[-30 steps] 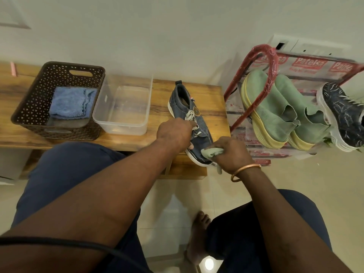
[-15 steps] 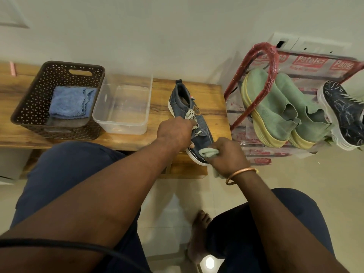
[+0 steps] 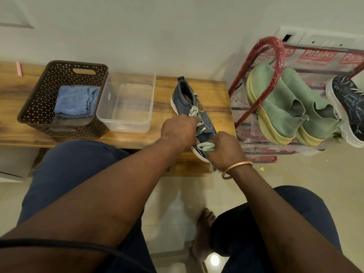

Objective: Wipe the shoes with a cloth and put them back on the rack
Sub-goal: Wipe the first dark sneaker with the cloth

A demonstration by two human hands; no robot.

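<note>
A blue denim shoe [image 3: 187, 99] with white laces lies on the wooden bench [image 3: 214, 91], toe pointing toward me. My left hand [image 3: 178, 131] grips its middle near the laces. Pressed against the toe is a pale green cloth [image 3: 205, 147], bunched in my right hand [image 3: 224, 149]. To the right stands the red shoe rack [image 3: 275, 48], wrapped in printed plastic, holding a pair of green shoes [image 3: 279, 107] and a dark patterned shoe [image 3: 348, 103].
A brown perforated basket [image 3: 37, 107] with a folded blue cloth [image 3: 75, 101] sits on the bench's left part, an empty clear plastic tub [image 3: 126, 107] beside it. My knees and a bare foot [image 3: 203, 229] are below, over pale floor tiles.
My right hand with the green cloth has slid leftward and slightly up along the shoe's toe. My left hand has stayed on the shoe.
</note>
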